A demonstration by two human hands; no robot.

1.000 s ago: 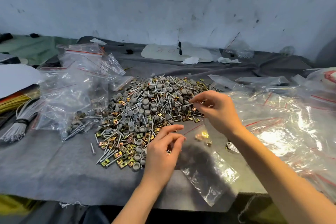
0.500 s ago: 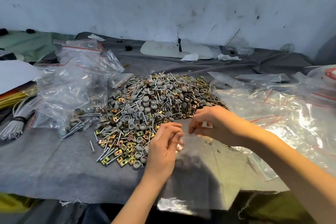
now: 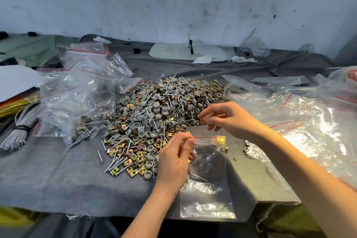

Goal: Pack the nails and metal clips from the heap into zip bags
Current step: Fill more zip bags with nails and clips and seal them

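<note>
A heap (image 3: 154,118) of silver nails, grey caps and brass-coloured metal clips lies mid-table on grey felt (image 3: 48,176). In front of it, a clear zip bag (image 3: 206,176) with a red line at its mouth hangs toward the table's front edge. My left hand (image 3: 173,160) pinches the bag's upper left corner. My right hand (image 3: 229,118) hovers just above the bag's mouth, at the heap's right edge, pinching a small metal clip (image 3: 201,121) in its fingertips. Another brass clip (image 3: 221,139) shows at the bag's top right.
Filled and empty zip bags (image 3: 81,91) pile up at the left, some holding nails. More clear bags (image 3: 309,121) cover the right side. A bundle of grey cable ties (image 3: 17,133) lies far left. A white board (image 3: 187,52) rests by the back wall.
My right hand left the heap, dipped to the bag's mouth, and now holds a clip just above it. The left hand has lifted the bag's corner and the mouth shows clearly.
</note>
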